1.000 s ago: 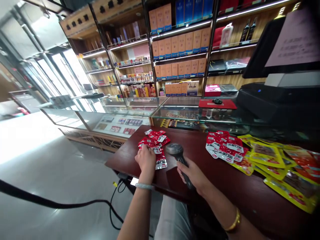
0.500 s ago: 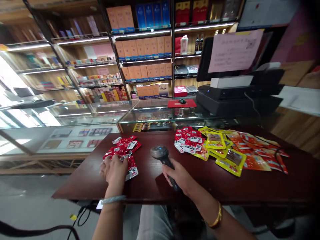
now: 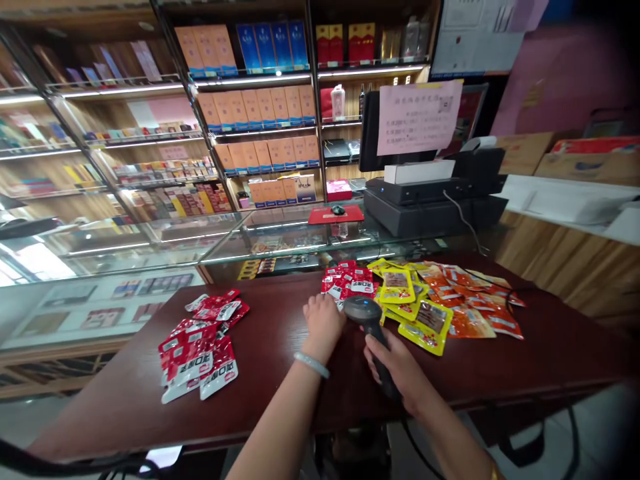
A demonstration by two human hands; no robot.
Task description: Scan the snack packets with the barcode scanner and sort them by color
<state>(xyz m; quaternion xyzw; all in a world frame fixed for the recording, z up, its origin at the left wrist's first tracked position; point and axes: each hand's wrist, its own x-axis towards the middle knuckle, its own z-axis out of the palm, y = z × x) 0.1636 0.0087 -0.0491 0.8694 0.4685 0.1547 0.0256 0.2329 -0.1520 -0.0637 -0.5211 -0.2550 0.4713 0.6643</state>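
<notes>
My right hand [image 3: 397, 367] is wrapped around the handle of a dark handheld barcode scanner [image 3: 363, 310], whose head is raised above the table and points away from me. Just left of the scanner, my left hand [image 3: 323, 323] reaches over the tabletop with loosely bent fingers; the fingertips are partly hidden. It is at the near left edge of a group of red and white snack packets [image 3: 349, 279], and whether it touches them is unclear. A second pile of red and white snack packets [image 3: 195, 353] lies at the left of the table, apart from both hands.
Yellow snack packets [image 3: 423, 327] and orange snack packets [image 3: 470, 310] lie right on the dark wooden table [image 3: 270, 380], a black cable crossing the orange ones. Behind stand a glass counter [image 3: 280, 233], a red mouse pad [image 3: 320, 215], a monitor [image 3: 370, 133] and stocked shelves.
My left hand has left the left pile of red packets and moved right, beside the other red group. The scanner stays in my right hand. The view has turned right.
</notes>
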